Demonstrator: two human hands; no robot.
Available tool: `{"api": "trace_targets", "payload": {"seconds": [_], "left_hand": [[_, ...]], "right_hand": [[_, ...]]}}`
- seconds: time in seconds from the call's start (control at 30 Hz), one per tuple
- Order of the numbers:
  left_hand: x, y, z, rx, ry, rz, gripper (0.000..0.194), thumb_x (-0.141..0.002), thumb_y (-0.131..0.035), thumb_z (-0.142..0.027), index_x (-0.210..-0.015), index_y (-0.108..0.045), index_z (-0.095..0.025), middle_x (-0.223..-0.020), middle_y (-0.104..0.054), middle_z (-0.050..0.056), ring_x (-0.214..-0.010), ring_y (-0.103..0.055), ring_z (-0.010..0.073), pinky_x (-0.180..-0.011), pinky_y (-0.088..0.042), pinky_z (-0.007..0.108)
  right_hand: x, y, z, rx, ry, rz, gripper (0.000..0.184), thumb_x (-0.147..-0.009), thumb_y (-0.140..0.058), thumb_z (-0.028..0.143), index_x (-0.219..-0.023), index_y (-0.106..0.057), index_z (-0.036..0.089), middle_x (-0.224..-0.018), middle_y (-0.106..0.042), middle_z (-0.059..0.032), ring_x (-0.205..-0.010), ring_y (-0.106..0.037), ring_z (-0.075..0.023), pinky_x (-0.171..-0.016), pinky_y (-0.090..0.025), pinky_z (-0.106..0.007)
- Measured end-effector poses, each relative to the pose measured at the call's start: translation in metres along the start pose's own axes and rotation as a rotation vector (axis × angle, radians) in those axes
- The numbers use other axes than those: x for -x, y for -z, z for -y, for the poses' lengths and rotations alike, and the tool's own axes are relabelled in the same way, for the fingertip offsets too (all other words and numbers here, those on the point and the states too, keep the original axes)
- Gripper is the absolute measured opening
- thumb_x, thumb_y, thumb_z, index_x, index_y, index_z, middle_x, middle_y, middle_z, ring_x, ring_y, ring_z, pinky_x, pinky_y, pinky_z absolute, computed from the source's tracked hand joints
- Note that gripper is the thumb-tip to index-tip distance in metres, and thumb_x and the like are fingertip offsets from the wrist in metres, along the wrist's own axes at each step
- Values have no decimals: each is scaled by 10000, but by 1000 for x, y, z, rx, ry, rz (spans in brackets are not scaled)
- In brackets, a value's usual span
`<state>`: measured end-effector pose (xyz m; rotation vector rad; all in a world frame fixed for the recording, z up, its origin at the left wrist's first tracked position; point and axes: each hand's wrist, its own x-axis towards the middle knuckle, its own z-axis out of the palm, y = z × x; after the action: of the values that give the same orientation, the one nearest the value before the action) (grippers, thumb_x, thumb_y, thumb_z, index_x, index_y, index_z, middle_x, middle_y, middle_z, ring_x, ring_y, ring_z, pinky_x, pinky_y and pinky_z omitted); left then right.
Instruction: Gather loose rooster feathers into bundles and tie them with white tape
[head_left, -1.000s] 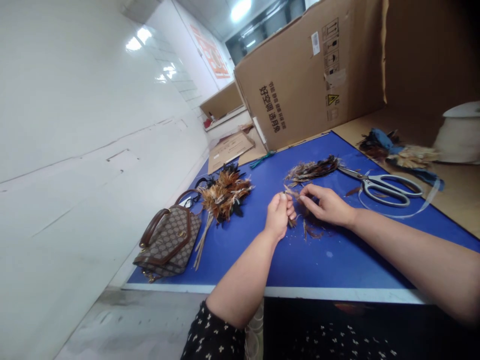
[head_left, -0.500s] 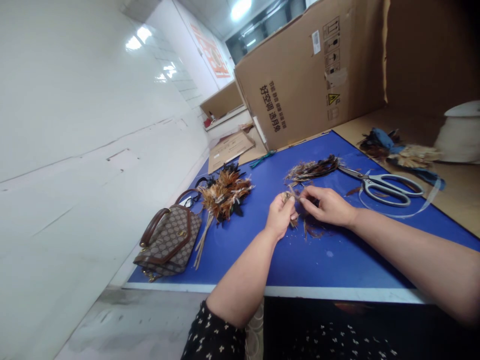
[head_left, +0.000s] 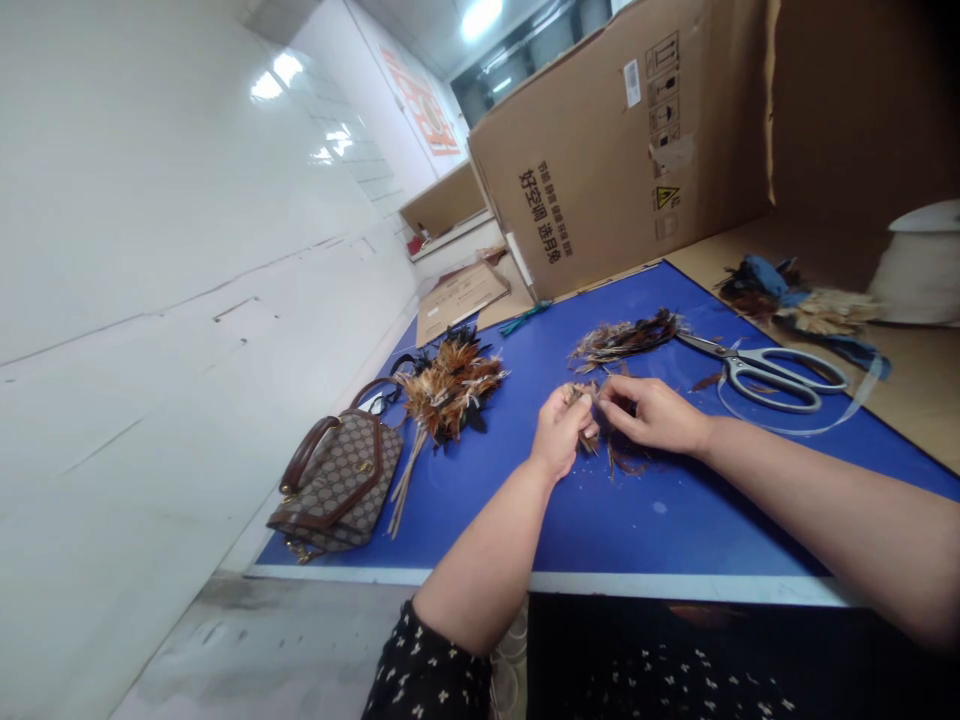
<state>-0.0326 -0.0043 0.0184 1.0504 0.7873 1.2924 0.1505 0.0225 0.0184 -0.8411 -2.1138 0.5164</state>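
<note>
My left hand (head_left: 559, 432) is closed around a small bunch of brown feathers (head_left: 587, 442), whose ends poke out between and below the fingers. Close beside it, my right hand (head_left: 652, 412) pinches a thin feather at the edge of that bunch; its fingertips partly hide it. Loose brown feathers (head_left: 626, 464) lie on the blue tabletop under the hands. Just beyond is a flat pile of brown and dark feathers (head_left: 626, 340). Large scissors (head_left: 776, 375) with pale handles rest to the right of this pile, blades pointing at it.
On the left stand a patterned handbag (head_left: 349, 480) and finished-looking brown feather bunches on stems (head_left: 454, 385). A big cardboard box (head_left: 592, 150) rises behind the blue table (head_left: 660, 540). A clear strip (head_left: 855, 405), more feathers (head_left: 832, 312) and a white spool (head_left: 922, 265) are at right.
The feathers in my left hand have shifted slightly, with more brown showing at the top. My right fingertips have moved only a little; everything else stays where it was.
</note>
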Motion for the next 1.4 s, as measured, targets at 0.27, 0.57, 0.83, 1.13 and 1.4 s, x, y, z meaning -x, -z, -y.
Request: {"api": "trace_targets", "payload": {"seconds": [0.27,0.57,0.83,1.13,1.4], "left_hand": [[0,0,5,40,20,35,414,-824,-879,-431,-1000,-608,-172,-734,-475,-53,-598,-370,58,-576,-364,206],[4,-3,1,20,14,101,447,-830,-861,-496,-1021,-618,-173,-766,-467,-41,-648,-415,80,-618,-418,229],[0,0,8,13,12,92,439,-863,-818,-532,-983,-586,-179,-686,-422,-63,-613,-406,81,-614,-408,231],[-1,3,8,-15,3,25,436,-877,-792,-543,-996,-612,-164,-631,-400,-74,-576,-395,82,-596,-378,234],[-3,6,9,-47,-1,-24,472,-842,-820,-576,-971,-646,-157,-630,-412,-66,-571,-363,71,-554,-311,194]], "right_hand": [[1,-4,0,-94,38,75,268,-1015,-557,384,-864,-684,203,-809,-763,-59,-695,-671,-183,-695,-511,-300],[0,-7,1,-256,-66,23,317,-1012,-584,428,-818,-694,202,-803,-795,-56,-706,-728,-197,-712,-562,-316],[0,-10,1,-279,-96,-1,387,-979,-613,546,-781,-697,223,-744,-771,-49,-635,-677,-204,-648,-564,-334],[0,-9,3,-306,-85,70,372,-994,-597,507,-776,-670,214,-795,-786,-59,-693,-708,-200,-684,-563,-320],[0,-12,0,-188,-38,85,344,-964,-598,427,-705,-596,201,-635,-636,-7,-572,-541,-142,-576,-440,-274]]}}
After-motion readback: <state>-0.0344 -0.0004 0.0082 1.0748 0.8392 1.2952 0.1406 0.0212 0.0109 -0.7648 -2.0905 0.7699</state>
